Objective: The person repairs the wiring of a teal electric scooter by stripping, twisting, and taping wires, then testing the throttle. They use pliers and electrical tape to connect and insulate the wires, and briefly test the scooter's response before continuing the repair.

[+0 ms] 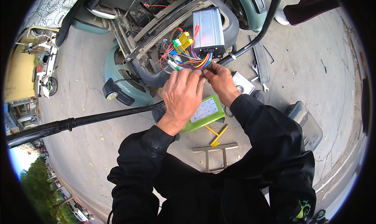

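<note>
A silver finned controller box (208,28) rests on the open body of a small electric vehicle (152,48). Out of its near end comes a bundle of coloured wires (203,62). Just below that bundle my two hands meet, fingertips almost touching. My right hand (222,81) pinches a wire between thumb and forefinger. The curled fingers of my left hand (182,93) are closed on the wiring too, though their tips are partly hidden. Beside my left fingers lie a white connector (173,64) and a yellow connector piece (183,43).
A black bar (113,112) crosses in front of me. Below my hands are a green box (203,113), a yellow T-handle tool (217,136) and a metal frame (215,149). Wrenches (266,88) and a grey tray (305,124) lie right. A person's leg (309,9) shows far right.
</note>
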Tool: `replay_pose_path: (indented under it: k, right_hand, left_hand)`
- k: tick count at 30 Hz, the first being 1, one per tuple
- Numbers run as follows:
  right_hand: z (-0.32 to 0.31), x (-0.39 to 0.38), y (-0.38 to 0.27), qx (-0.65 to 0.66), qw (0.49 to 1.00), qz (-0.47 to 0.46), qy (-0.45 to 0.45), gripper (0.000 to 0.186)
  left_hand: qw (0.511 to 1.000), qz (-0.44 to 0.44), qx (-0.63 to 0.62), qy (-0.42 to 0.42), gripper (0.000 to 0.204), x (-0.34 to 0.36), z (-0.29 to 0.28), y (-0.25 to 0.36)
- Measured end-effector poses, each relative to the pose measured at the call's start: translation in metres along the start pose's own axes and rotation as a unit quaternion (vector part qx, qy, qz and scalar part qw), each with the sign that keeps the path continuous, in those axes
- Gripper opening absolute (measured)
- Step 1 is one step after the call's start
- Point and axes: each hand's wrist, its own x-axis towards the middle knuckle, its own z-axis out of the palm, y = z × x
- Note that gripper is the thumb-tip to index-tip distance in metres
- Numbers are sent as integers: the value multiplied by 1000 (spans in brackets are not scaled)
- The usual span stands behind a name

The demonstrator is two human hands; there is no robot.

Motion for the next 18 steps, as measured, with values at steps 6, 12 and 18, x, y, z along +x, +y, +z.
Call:
replay_pose_path:
  k: [6,12,18]
  right_hand:
    - [11,2,-3,44,999,-18,1,21]
    - [14,-1,-12,94,995,-25,-17,20]
    - [20,4,-4,-112,991,-56,42,18]
  left_hand:
    - [999,-15,28,-42,34,23,8,-16]
    - [999,4,39,3,26,20,11,-20]
    - [998,13,66,0,24,19,13,-23]
